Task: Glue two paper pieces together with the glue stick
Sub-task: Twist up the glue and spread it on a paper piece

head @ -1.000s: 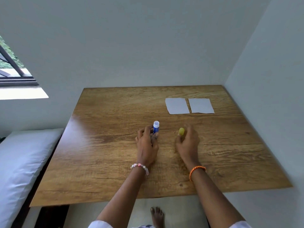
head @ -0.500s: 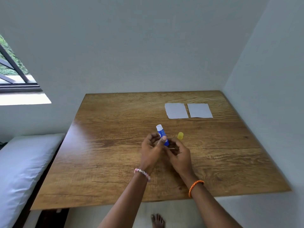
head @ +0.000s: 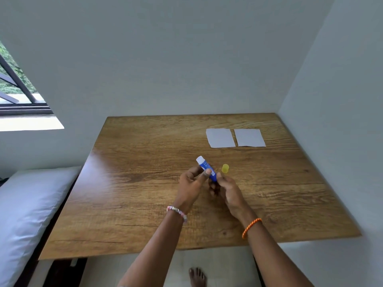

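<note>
While both my left hand (head: pixel 191 184) and right hand (head: pixel 228 187) pinched the glue stick (head: pixel 206 168), it tilted above the table (head: pixel 145 204). Yellow cap (head: pixel 225 168) stood just beside; two paper pieces (head: pixel 235 137) lay apart.

A wooden table (head: pixel 145 204) fills a corner between two plain pale walls (head: pixel 186 59). At the left, a dark-framed window (head: pixel 18 96) shows greenery and lights its white sill. A white cushion (head: pixel 27 214) lies beside the table's left edge. The floor (head: pixel 217 264) below is pale.
</note>
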